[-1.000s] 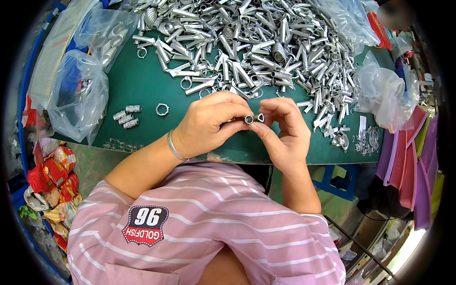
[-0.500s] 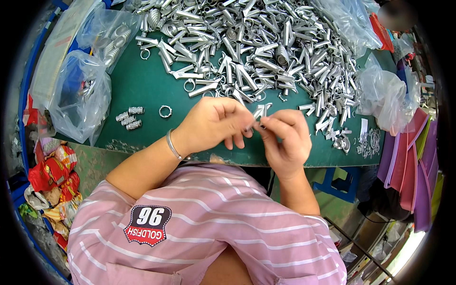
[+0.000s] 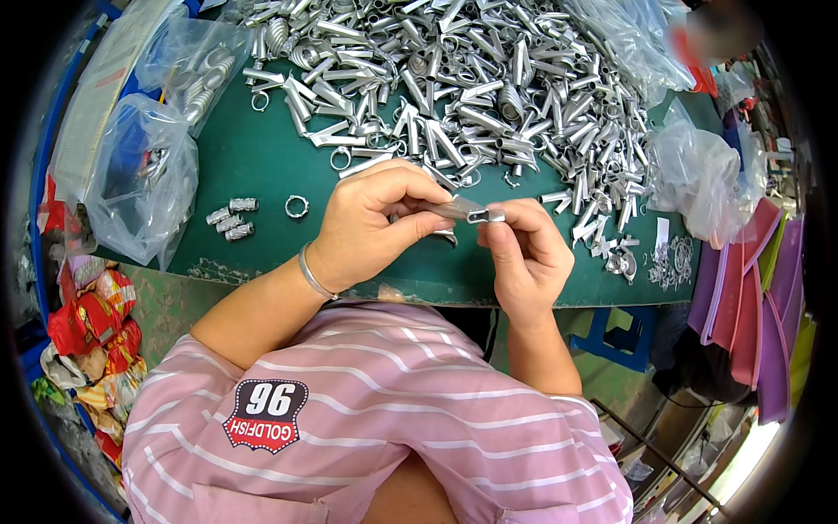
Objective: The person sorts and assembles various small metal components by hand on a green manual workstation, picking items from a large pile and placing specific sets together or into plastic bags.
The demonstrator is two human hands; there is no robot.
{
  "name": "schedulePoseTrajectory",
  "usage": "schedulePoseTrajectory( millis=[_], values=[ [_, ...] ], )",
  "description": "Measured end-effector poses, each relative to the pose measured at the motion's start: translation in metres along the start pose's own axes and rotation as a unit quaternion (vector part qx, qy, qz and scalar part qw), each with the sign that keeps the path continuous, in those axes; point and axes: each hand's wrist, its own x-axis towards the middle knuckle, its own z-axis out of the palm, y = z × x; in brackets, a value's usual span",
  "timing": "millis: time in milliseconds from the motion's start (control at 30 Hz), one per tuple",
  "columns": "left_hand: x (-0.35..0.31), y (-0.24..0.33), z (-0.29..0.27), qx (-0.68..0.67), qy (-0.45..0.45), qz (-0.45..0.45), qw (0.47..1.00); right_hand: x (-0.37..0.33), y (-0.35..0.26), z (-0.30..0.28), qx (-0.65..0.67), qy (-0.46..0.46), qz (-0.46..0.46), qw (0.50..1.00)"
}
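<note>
Near the table's front edge, my left hand (image 3: 375, 223) pinches a silver metal tube piece (image 3: 456, 208) between thumb and fingers. A dark opening shows at its right end. There my right hand (image 3: 532, 258) closes thumb and forefinger on a small silver metal fitting (image 3: 496, 215), which meets the tube piece; whether the two are joined I cannot tell. Another bit of metal shows below my left fingers, mostly hidden. Beyond both hands spreads a large heap of silver metal tube parts (image 3: 463, 113). Left of my left hand lies a silver ring (image 3: 297, 206).
Several short silver cylinders (image 3: 234, 218) lie at the left of the green table (image 3: 262, 166). Clear plastic bags (image 3: 140, 183) stand at the left edge, with another bag (image 3: 698, 175) at the right. Small metal bits (image 3: 672, 262) lie front right. A blue stool (image 3: 618, 336) stands below.
My hands have turned the work so the metal tube piece and its end opening now show between them. My left fingers have closed more around it. The view has shifted slightly.
</note>
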Motion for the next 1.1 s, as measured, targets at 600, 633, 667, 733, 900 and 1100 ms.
schedulePoseTrajectory(
  millis=[600,633,667,733,900,1100],
  values=[
    [0.000,0.000,0.002,-0.001,0.040,0.144,0.989,-0.001,0.007,0.002,0.156,-0.013,0.112,0.981],
    [0.000,0.001,0.002,0.011,0.044,0.151,0.987,0.000,0.011,0.001,0.167,-0.021,0.105,0.980],
    [0.001,0.000,0.003,0.013,0.046,0.175,0.983,0.001,0.014,0.001,0.177,-0.029,0.098,0.979],
    [0.002,-0.001,0.002,0.023,0.044,0.189,0.981,0.006,0.013,-0.001,0.184,-0.023,0.078,0.980],
    [-0.001,0.005,0.001,-0.052,0.111,0.146,0.982,0.051,-0.015,-0.020,-0.075,0.042,-0.230,0.969],
    [0.003,0.001,-0.001,-0.031,0.160,0.114,0.980,0.171,-0.062,-0.084,-0.268,0.236,-0.474,0.805]
  ],
)
